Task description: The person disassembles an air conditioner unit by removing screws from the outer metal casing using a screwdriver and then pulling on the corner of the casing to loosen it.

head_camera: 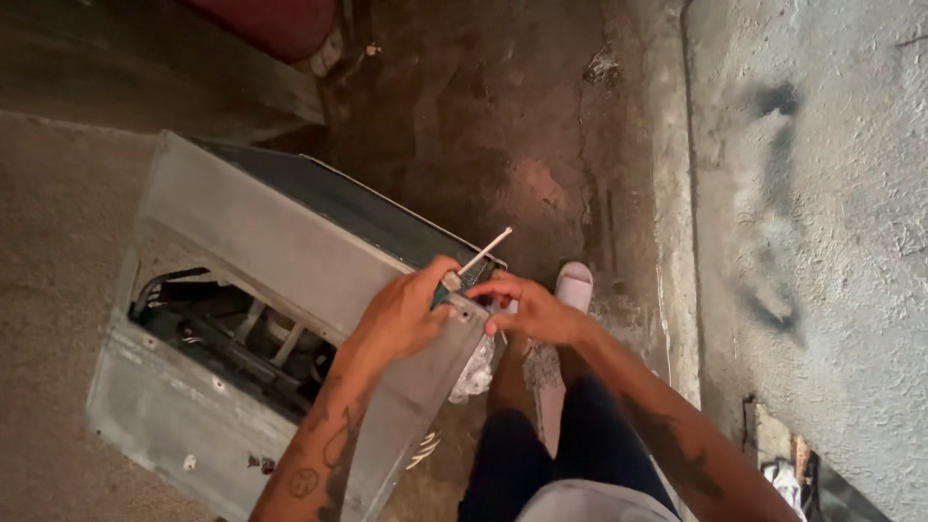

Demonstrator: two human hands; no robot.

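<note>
The person stands over a grey metal unit (280, 261) that looks like an air-conditioner casing, tilted on the ground and filling the left half of the view. Its top panel is dusty, and a cut-out at about 9 o'clock from the hands shows dark wiring and metal parts (227, 333) inside. Both hands meet at the casing's upper right corner. The left hand (401, 314) is curled over that corner, fingers closed on the edge of the panel and on something small and dark green that I cannot make out. The right hand (527, 309) comes in from 3 o'clock, fingers pinched narrow around the lower end of a thin white rod (486, 248), perhaps a tool shaft, which points away toward 1 o'clock. Just below the hands, at 6 o'clock, a crumpled white bag or rag (476, 372) hangs beside the casing. A foot in a pale slide sandal (575, 285) rests on the stained, damp-looking concrete floor (503, 126) just beyond the right hand. A rough grey wall (822, 242) runs along the right side.
</note>
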